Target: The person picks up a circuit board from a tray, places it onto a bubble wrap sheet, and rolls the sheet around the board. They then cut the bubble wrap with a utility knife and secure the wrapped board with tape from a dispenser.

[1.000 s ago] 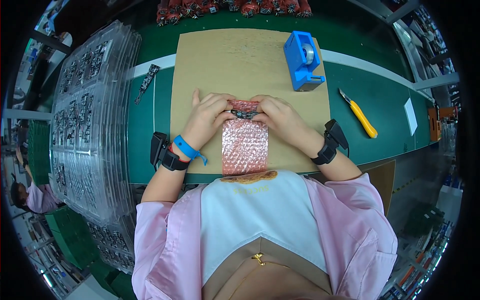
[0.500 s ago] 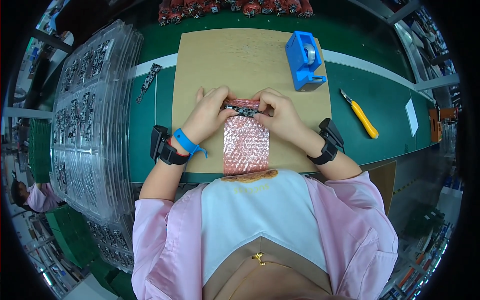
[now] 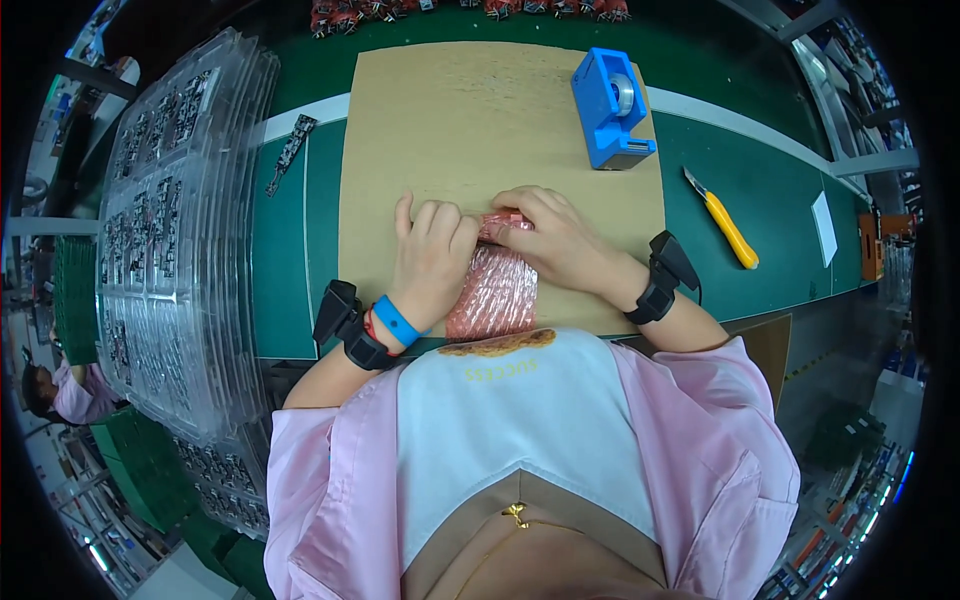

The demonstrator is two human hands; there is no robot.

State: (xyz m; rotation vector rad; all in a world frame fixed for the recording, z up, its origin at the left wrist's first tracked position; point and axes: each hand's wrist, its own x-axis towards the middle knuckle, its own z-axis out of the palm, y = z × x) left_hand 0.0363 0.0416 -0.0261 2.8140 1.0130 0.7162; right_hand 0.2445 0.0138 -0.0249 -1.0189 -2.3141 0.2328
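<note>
A strip of pink bubble wrap (image 3: 495, 295) lies on the brown board with its near end against my shirt. Its far end is folded over into a roll, and the dark circuit board seen earlier is now covered. My right hand (image 3: 562, 240) grips the roll from the right, fingers over the top and thumb on the near side. On the left, my left hand (image 3: 436, 255) has its fingers curled down against the wrap; their tips are hidden from view.
A blue tape dispenser (image 3: 610, 110) stands at the board's (image 3: 430, 120) far right. Yellow-handled cutters (image 3: 728, 228) and a white slip (image 3: 824, 232) lie to the right. Left are a loose circuit board (image 3: 292, 154) and stacked clear trays (image 3: 190, 230). Red-wrapped bundles (image 3: 500, 8) line the back.
The far end of the bubble wrap has been folded toward me over the circuit board, hiding it. My left hand has moved nearer and turned over the wrap.
</note>
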